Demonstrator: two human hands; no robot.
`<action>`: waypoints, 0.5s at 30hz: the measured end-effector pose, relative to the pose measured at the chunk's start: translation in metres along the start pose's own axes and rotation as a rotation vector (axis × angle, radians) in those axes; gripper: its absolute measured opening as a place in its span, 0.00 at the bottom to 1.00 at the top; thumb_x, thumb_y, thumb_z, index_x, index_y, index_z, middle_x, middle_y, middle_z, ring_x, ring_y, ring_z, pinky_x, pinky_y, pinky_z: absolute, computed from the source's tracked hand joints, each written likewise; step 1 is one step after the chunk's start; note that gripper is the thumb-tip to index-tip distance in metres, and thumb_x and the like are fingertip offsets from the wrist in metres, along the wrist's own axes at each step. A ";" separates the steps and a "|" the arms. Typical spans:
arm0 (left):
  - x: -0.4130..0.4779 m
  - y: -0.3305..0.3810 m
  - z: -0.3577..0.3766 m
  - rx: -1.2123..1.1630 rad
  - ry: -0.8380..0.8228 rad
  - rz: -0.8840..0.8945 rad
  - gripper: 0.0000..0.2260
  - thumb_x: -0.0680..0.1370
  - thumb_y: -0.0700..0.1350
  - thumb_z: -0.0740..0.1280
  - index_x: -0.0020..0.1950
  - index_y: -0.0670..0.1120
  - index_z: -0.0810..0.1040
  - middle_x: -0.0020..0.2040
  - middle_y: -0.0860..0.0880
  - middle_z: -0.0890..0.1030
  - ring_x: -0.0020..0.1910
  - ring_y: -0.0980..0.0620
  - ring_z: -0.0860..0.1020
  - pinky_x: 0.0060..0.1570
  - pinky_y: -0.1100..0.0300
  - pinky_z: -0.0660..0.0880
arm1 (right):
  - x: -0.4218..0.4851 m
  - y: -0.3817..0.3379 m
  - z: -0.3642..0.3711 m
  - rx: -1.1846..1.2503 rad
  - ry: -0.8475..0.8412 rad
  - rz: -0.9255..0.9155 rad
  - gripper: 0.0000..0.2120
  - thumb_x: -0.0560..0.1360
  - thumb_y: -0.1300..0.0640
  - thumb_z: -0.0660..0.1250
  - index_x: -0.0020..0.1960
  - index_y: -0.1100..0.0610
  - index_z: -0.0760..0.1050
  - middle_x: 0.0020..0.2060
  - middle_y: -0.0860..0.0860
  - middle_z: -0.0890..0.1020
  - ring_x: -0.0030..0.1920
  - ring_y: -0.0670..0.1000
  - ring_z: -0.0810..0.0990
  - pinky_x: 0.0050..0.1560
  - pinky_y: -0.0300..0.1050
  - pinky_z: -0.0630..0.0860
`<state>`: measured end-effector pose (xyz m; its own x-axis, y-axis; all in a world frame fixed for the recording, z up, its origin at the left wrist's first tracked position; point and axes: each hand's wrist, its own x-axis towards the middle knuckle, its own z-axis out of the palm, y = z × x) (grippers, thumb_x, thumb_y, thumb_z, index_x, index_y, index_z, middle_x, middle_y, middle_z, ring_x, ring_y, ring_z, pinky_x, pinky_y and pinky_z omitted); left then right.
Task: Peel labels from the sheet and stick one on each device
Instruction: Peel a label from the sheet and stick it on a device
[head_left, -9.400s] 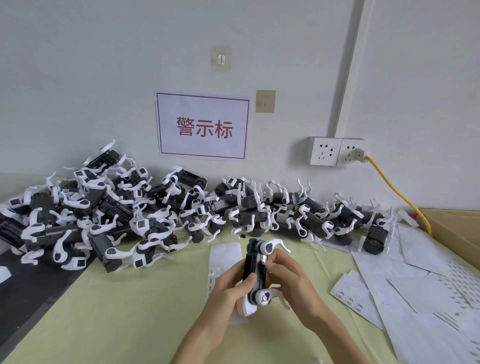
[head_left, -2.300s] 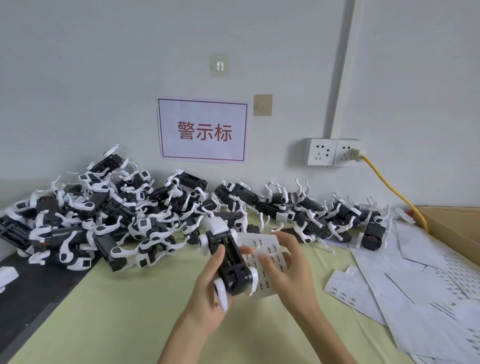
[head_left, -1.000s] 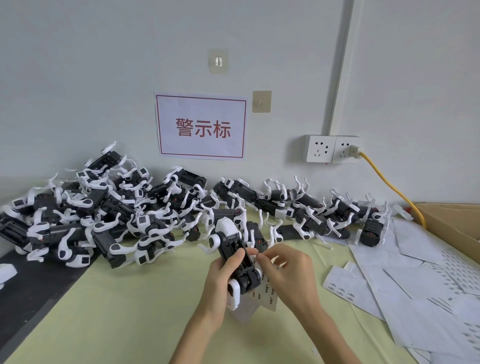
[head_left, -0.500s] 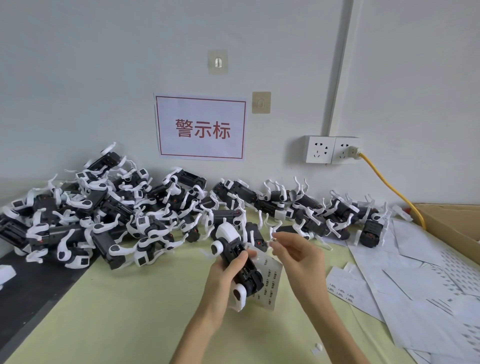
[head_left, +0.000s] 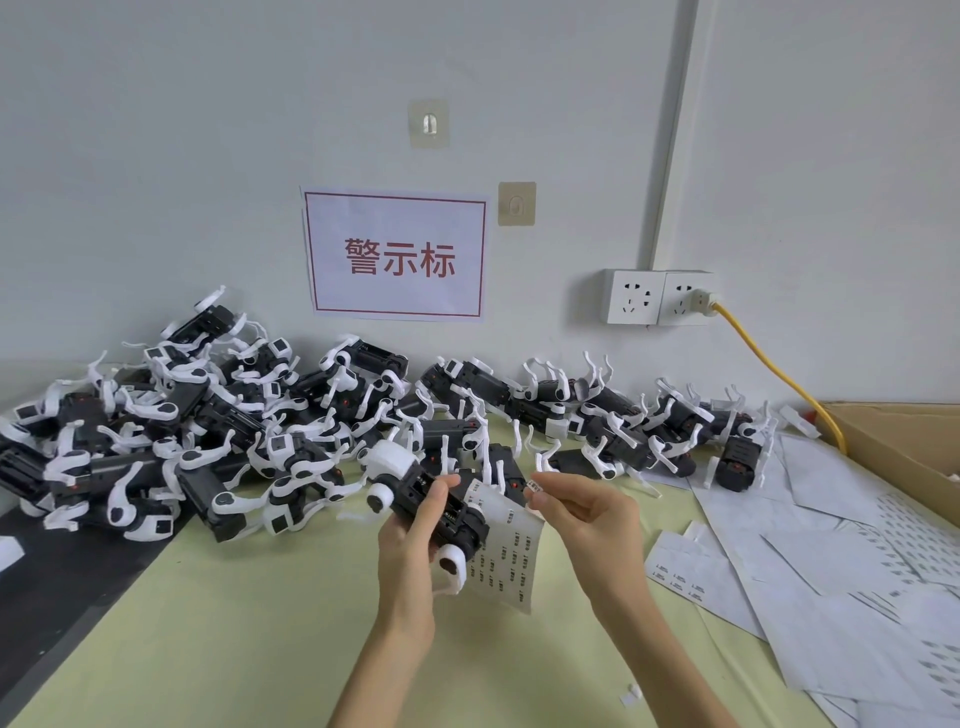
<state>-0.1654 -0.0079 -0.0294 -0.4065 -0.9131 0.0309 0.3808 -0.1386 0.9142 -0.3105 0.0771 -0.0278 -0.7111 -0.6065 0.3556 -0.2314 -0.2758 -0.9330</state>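
Head view shows a small label pinched at the fingertips of the right hand, lifted clear of the label sheet and held just up and right of it. The left hand is curled round a black-and-white device, thumb across its top, and the sheet hangs behind and below that device, apparently trapped by the same hand; exactly how it is held is hidden.

The step in hand looks like carrying the peeled label across to the device. To do it well, the person should keep the sticky side off the other fingers, turn the device so a flat black face points up, set one edge down first, then smooth along with a fingertip so it lies square and without wrinkles. The loose sheet could swing into the way.

Beyond both hands lies a big heap of devices along the wall. To the right of the right hand spread loose paper sheets, with a cardboard box further out.
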 end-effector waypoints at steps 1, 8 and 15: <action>0.001 0.002 -0.001 -0.047 0.011 -0.005 0.23 0.64 0.63 0.77 0.53 0.52 0.86 0.47 0.46 0.83 0.42 0.48 0.77 0.36 0.58 0.71 | 0.000 0.000 0.000 -0.002 0.002 -0.002 0.11 0.74 0.68 0.74 0.46 0.52 0.86 0.42 0.48 0.88 0.45 0.49 0.88 0.46 0.35 0.80; 0.006 0.005 -0.004 -0.335 -0.109 -0.071 0.18 0.71 0.56 0.70 0.55 0.46 0.83 0.47 0.40 0.76 0.31 0.49 0.70 0.26 0.59 0.67 | 0.000 0.002 0.000 -0.009 -0.005 -0.002 0.07 0.73 0.69 0.75 0.42 0.57 0.85 0.39 0.51 0.88 0.43 0.50 0.87 0.44 0.34 0.78; 0.011 0.003 -0.008 -0.481 -0.209 -0.131 0.21 0.78 0.56 0.67 0.54 0.38 0.83 0.45 0.40 0.81 0.41 0.43 0.82 0.44 0.50 0.83 | -0.003 -0.003 0.001 -0.050 0.026 -0.036 0.09 0.73 0.68 0.75 0.40 0.54 0.85 0.39 0.49 0.87 0.40 0.44 0.85 0.42 0.34 0.77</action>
<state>-0.1624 -0.0212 -0.0295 -0.6143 -0.7873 0.0537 0.6332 -0.4511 0.6290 -0.3068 0.0787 -0.0259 -0.7187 -0.5771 0.3879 -0.2892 -0.2592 -0.9215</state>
